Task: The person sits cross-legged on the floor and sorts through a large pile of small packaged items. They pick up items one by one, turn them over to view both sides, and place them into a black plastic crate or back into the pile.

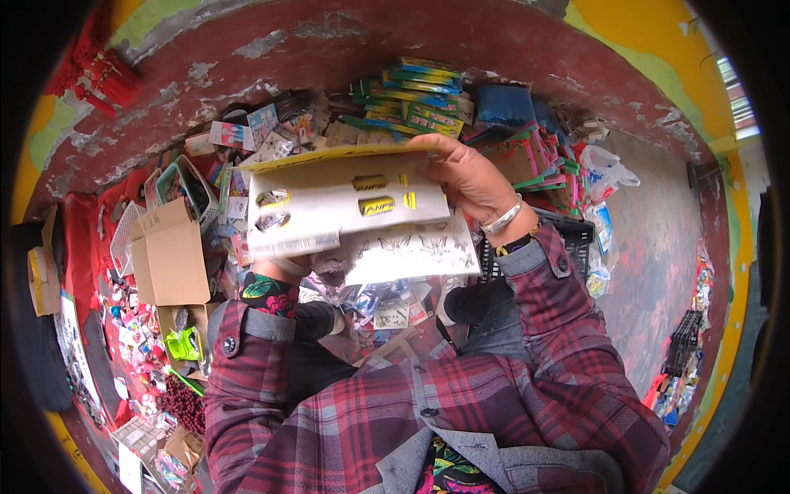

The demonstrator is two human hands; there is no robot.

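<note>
My right hand (476, 183) grips the upper right edge of a white cardboard package (317, 216), thumb on the near face. The package is held tilted above my lap. It has a yellow top edge and cut-out windows showing yellow and black pieces. Just below it, partly covered, is a white sheet (448, 257) with grey butterfly-like drawings. My left hand (284, 267) is at the package's lower left, mostly hidden behind it; its fingers do not show. Whether it holds the package or the sheet cannot be made out.
Piled flat boxes (424, 99) lie by the wall. An open cardboard box (177, 259) and white baskets (127, 235) stand left among many small goods. A black crate (576, 239) sits by my right knee, with plastic bags (609, 169) beyond. Clear packets (387, 300) lie between my feet.
</note>
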